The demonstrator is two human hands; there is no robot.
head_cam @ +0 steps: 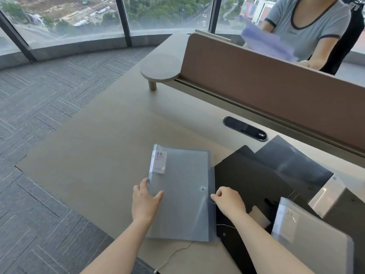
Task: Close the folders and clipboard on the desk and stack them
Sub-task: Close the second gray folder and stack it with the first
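Note:
A grey translucent folder [181, 186] with a white "20" label lies closed on the beige desk [98, 147]. My left hand [145, 200] grips its left edge, thumb on top. My right hand [228, 200] pinches its right edge near the snap button. To the right lies an open black folder or clipboard [254, 178], with a dark translucent folder [292, 161] behind it. A second grey "20" folder [312, 234] sits at the lower right, partly on a grey open folder [339, 206].
A brown divider panel [266, 91] runs along the desk's far side. A black cable port [245, 128] is set in the desk. A round side shelf [160, 68] stands at the back. Another person behind the divider holds purple sheets [264, 40]. A thin white cord [173, 254] trails off the front edge.

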